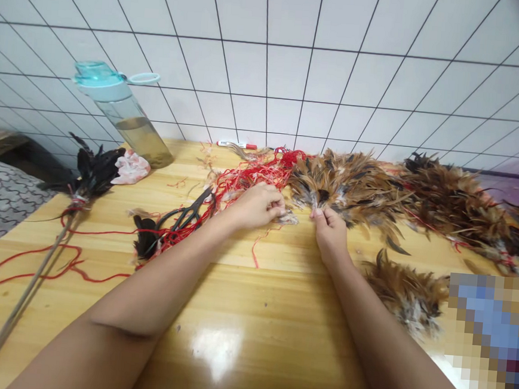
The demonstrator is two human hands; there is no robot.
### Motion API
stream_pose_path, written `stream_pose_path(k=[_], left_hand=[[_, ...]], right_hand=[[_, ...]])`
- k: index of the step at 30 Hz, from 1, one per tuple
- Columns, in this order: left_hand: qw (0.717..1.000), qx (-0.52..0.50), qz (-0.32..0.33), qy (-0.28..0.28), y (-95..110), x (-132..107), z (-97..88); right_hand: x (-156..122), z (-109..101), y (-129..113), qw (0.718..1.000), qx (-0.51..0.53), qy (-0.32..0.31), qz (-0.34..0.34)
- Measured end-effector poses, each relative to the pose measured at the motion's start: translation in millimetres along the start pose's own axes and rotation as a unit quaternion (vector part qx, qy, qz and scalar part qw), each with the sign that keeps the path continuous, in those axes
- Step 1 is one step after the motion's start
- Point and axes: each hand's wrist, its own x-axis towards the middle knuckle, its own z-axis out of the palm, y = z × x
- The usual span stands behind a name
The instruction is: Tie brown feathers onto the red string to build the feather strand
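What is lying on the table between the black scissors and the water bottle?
In the head view, between the scissors and the water bottle lies bare wooden table with only a few loose red string scraps.

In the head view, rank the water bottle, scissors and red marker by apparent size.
1. water bottle
2. scissors, though they lie nearer the camera
3. red marker, smallest, but farthest back, by the wall

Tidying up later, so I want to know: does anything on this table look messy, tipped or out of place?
Yes. Red string trails loose across the table, and more tangles around the scissors. Stray feathers lie apart from the main pile at both hands. The bottle only appears tilted.
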Motion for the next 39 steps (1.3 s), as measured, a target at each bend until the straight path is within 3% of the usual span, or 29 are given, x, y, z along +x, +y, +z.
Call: stream_pose_path(k=[4,17,27,30,36,39], left_hand=[[0.997,0.049,0.02,-0.048,5,-3,3.5],[0.994,0.077,0.08,0.002,0,1,18.0],[0.99,0.11,0.088,-0.013,-9,5,33.3],[0.989,0.117,0.092,0.012,-5,4,34.0],[0.985,0.067,0.098,0.127,3,2,24.8],[0.989,0.021,0.069,0.128,6,1,21.6]], right_hand=[[0,0,-1,1.0,0.001,-0.005,0.002],[-1,2,-2,0.999,-0.019,-0.003,-0.028],[-2,1,-3,0.999,-0.03,-0.017,-0.027],[-2,1,-3,0.999,-0.036,-0.009,-0.03],[-2,0,-3,0.999,-0.03,-0.009,-0.026],[-2,1,-2,0.999,-0.03,-0.005,-0.025]])
